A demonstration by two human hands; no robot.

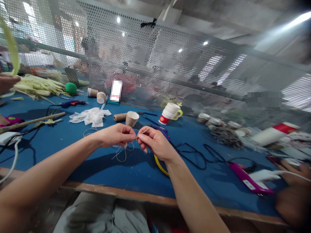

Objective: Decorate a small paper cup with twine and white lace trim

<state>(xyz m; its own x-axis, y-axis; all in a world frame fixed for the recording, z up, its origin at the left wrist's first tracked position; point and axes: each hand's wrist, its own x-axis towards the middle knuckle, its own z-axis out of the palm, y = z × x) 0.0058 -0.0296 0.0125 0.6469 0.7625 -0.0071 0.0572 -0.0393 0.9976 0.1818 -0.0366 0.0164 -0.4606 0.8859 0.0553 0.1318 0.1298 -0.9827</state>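
Observation:
My left hand (pixel 120 135) and my right hand (pixel 153 141) meet over the blue tabletop, fingertips pinched close together on a thin brown twine (pixel 122 160). Loops of this twine hang and lie on the table below and to the left of the fingers. Just beyond my hands stands a small twine-wrapped cup (pixel 132 119), with a spool of brown twine (pixel 120 117) lying beside it. A blue glue gun (pixel 163 130) lies behind my right hand, partly covered by it. Under my right wrist shows part of a yellow ring (pixel 160 166).
White crumpled cloth (pixel 92 116), another glue gun (pixel 71 103) and husk strips (pixel 40 85) lie left. Stacked paper cups (pixel 170 112) stand beyond. At right are a purple power strip (pixel 250 179), grey cord (pixel 225 136) and a co-worker's hand (pixel 297 176). Perforated mesh (pixel 145 61) borders the back.

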